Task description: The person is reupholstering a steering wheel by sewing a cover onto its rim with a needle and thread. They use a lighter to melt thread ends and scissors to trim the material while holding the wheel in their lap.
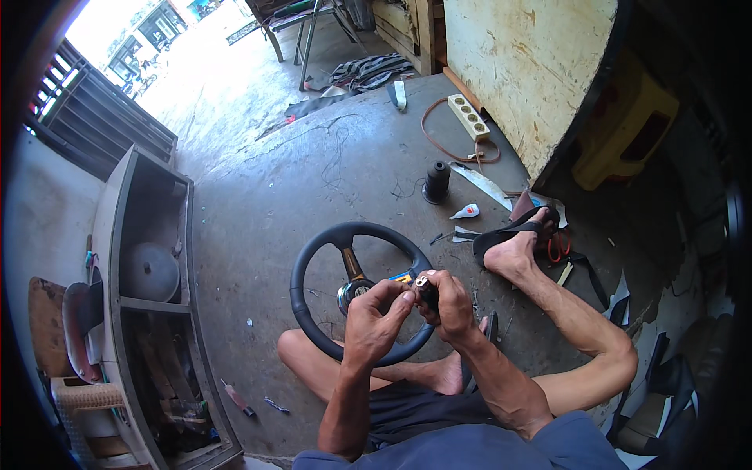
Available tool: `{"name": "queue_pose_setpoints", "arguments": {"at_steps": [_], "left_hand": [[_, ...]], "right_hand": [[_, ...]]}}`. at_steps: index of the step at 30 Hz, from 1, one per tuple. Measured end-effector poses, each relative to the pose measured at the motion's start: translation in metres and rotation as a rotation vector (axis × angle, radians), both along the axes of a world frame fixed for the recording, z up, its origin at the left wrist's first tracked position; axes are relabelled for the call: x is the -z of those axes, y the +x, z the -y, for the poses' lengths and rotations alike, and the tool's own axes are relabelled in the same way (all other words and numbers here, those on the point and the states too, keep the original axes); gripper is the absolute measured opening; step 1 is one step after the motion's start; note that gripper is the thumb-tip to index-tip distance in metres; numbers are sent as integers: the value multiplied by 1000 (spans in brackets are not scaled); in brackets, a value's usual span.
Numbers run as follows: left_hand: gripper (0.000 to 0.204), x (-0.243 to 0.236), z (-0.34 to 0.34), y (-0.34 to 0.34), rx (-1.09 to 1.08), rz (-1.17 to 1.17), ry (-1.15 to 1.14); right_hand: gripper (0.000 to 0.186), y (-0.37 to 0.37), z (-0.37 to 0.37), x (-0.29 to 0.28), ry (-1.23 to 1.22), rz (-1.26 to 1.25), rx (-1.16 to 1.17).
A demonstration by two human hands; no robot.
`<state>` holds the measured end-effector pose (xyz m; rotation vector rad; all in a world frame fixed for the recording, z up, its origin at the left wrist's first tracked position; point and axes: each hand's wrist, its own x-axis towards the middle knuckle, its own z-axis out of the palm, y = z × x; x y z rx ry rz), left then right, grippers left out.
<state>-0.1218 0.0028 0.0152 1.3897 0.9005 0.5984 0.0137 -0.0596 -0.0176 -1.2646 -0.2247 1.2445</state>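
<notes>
well, in the head view the black steering wheel [352,264] lies toward the near edge of the floor [251,211], its lower rim passing over the seated person's bent leg [309,356]; whether it also touches the floor cannot be told. the right hand [453,305] is closed around a small black object [428,294] with a shiny metal top, just above the wheel's right side. the left hand [372,325] has its thumb and fingertips drawn close together beside it, and whether something thin is pinched there is too small to tell.

the likeliest trouble would come from the perch: if that leg shifted, the wheel could tilt or slide, pulling the rim out of line with the fingers. the metal top is near the rim, so a slip of the right hand might mark the dark covering. beyond, toward the floor's right edge, a black thread spool [436,185] stands upright near loose strands, which might tangle if tugged. the small white bottle [467,211] lies on its side and could leak if its cap were loose. the red-handled scissors [558,247] are near the sandalled foot [507,254], which might knock them.
</notes>
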Motion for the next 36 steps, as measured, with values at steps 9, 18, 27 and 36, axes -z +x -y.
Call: {"name": "queue_pose_setpoints", "arguments": {"at_steps": [9,18,27,36], "left_hand": [[20,1,-2,-3,17,-25,-19],[20,-1,-2,-3,31,-67,-7],[20,1,-1,-4,25,-32,5],[19,-2,0,-2,-2,28,-35]], "right_hand": [[44,6,1,6,57,-61,-99],[37,2,3,5,30,37,-52],[40,5,5,2,12,40,-120],[23,6,7,11,459,-268,-69]]}}
